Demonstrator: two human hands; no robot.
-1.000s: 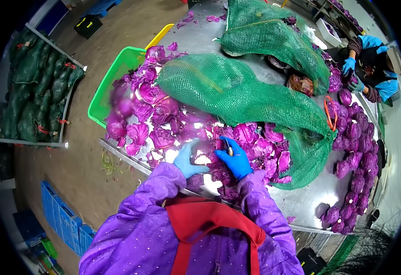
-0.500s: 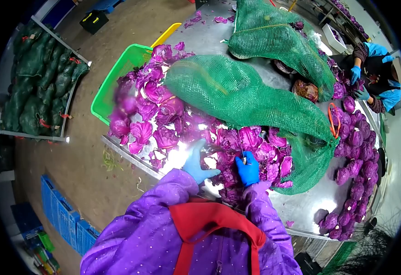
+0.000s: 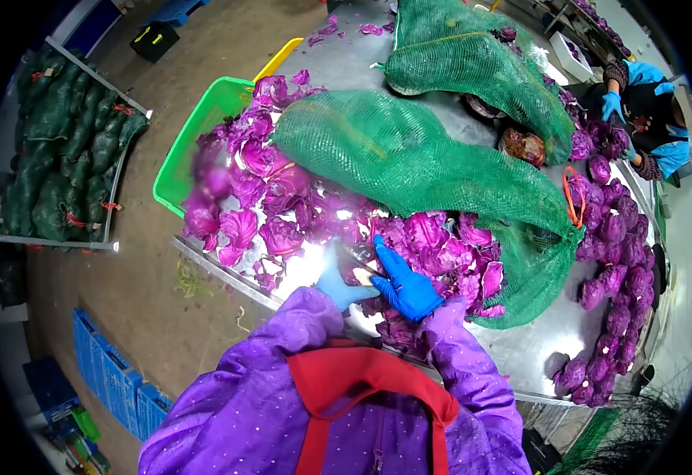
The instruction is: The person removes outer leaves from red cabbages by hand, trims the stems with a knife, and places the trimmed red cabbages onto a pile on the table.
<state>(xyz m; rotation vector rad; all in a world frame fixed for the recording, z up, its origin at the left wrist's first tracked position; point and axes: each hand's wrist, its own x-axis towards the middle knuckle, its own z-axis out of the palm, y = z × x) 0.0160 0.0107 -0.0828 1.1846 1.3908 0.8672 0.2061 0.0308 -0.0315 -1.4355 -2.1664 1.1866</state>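
Note:
A red cabbage (image 3: 354, 258) lies between my hands at the near edge of the table, its pale cut end (image 3: 363, 275) showing. My left hand (image 3: 336, 283), in a light blue glove, curves round its left side. My right hand (image 3: 405, 285), in a darker blue glove, comes over from the right, index finger stretched along the cabbage and thumb near the pale end. The knife seen in this hand earlier is now hidden behind the glove. Loose purple leaves (image 3: 433, 245) are heaped about both hands.
A full green mesh sack (image 3: 409, 158) lies just beyond my hands, another sack (image 3: 473, 75) behind it. A green crate (image 3: 173, 170) stands left. Trimmed cabbages (image 3: 615, 277) line the right side, where a co-worker (image 3: 651, 119) handles cabbages. Stacked sacks (image 3: 65, 166) are far left.
My right hand has moved left and turned over the cabbage, its index finger now extended. The knife blade has gone out of sight. My left hand stays nearly in place.

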